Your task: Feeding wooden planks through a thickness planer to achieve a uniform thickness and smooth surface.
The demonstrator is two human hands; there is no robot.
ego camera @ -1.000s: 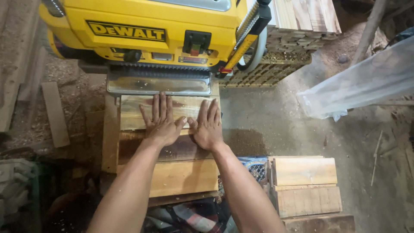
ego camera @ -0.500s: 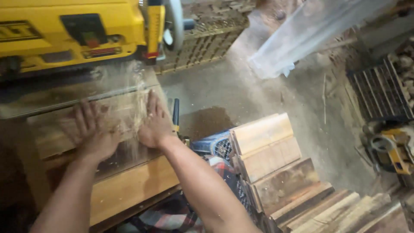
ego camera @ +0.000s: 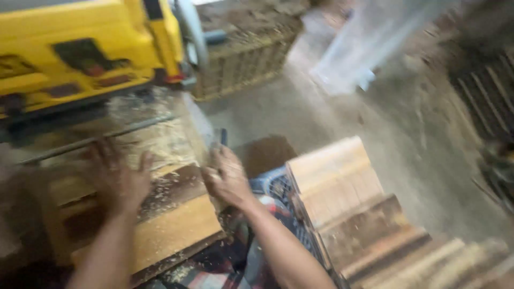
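Note:
A yellow thickness planer (ego camera: 80, 51) stands at the upper left. A wooden board (ego camera: 155, 155) lies on its infeed table, going into the machine. My left hand (ego camera: 120, 176) lies flat on the board with fingers spread. My right hand (ego camera: 227, 176) is at the board's right edge, fingers loosely apart, holding nothing. The frame is blurred by motion.
A wider plank (ego camera: 171, 235) dusted with shavings lies under the board. A stack of wooden boards (ego camera: 348, 203) sits to the right on a blue crate (ego camera: 273, 184). A woven basket (ego camera: 246, 59) stands behind the planer. A clear plastic sheet (ego camera: 369, 43) lies on the concrete floor.
The view has swung right, bringing the board stack into sight. My right hand has slid off the board toward its right edge; my left hand stays flat on it.

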